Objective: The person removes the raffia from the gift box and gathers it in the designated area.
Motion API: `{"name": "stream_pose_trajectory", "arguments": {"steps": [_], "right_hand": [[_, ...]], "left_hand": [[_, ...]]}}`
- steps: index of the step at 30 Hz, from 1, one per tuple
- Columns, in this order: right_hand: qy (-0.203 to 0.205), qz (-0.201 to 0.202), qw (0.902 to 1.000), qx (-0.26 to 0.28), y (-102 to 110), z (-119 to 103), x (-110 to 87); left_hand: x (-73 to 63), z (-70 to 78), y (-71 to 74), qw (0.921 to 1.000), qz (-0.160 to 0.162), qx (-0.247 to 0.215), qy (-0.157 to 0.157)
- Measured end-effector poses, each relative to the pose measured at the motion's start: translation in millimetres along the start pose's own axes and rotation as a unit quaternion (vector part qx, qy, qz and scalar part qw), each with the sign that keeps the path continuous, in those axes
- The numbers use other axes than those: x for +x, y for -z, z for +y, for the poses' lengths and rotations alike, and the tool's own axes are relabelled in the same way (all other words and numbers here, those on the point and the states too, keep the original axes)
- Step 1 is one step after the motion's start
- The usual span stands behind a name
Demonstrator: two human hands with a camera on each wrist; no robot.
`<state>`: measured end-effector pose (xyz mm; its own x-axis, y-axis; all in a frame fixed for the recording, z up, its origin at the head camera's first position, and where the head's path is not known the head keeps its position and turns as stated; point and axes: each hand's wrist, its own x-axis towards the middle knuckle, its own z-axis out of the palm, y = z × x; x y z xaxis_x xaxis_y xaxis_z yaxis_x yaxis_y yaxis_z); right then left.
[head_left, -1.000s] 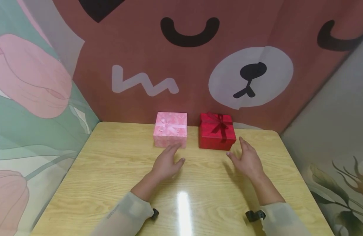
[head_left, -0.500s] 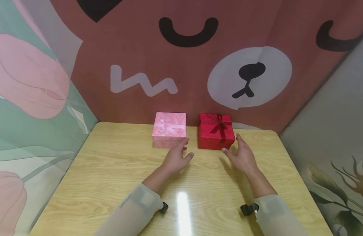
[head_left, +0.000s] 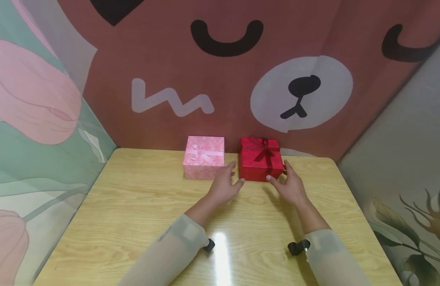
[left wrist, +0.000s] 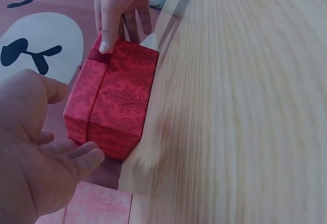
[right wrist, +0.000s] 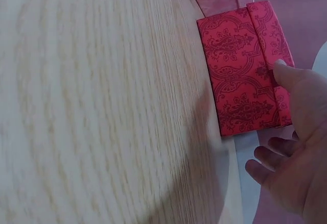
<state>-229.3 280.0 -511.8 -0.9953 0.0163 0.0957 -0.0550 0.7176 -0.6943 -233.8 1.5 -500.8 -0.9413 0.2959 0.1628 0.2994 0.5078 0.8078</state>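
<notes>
A red gift box [head_left: 255,172] with a dark red ribbon bow stands at the back of the wooden table. My left hand [head_left: 222,186] is at its left side, fingers extended in the gap beside the pink gift box [head_left: 202,171]. In the left wrist view, those fingers reach toward the near end of the red box [left wrist: 122,91], thumb spread apart. My right hand [head_left: 292,186] is at the red box's right front corner. Its thumb overlaps the lid edge in the right wrist view, while the other fingers of that hand [right wrist: 301,142] are spread beyond the box's end.
The pink box, tied with a pale ribbon, stands left of the red one. Behind both rises a wall covering [head_left: 163,131] with a brown bear print. Light reflects off the front of the wooden table [head_left: 134,198]. Patterned walls flank it on both sides.
My left hand has moved right and forward, from in front of the pink box to the gap between the boxes. My right hand has come slightly closer to the red box. Both boxes stay put.
</notes>
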Motion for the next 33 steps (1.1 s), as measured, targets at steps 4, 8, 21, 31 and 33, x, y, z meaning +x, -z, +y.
{"name": "stream_pose_trajectory", "arguments": {"steps": [4,8,21,31,33], "right_hand": [[-0.009,-0.008,0.9995,0.028,-1,2,4.8],[-0.019,-0.015,0.9987,0.045,-1,4,9.1],[-0.015,-0.011,0.9978,0.064,1,5,14.4],[0.000,-0.001,0.9986,0.053,2,3,15.1],[0.001,-0.003,0.9988,0.050,3,3,15.0]], "left_hand": [[8.8,-0.1,-5.3,0.9998,0.007,0.010,0.016],[16.8,-2.0,-11.3,0.9994,0.017,-0.010,0.030],[36.7,-3.5,-24.8,0.9986,0.029,-0.008,0.044],[40.5,-6.1,-29.8,0.9977,0.051,-0.020,0.040],[40.7,-7.1,-29.8,0.9973,0.053,-0.025,0.043]]}}
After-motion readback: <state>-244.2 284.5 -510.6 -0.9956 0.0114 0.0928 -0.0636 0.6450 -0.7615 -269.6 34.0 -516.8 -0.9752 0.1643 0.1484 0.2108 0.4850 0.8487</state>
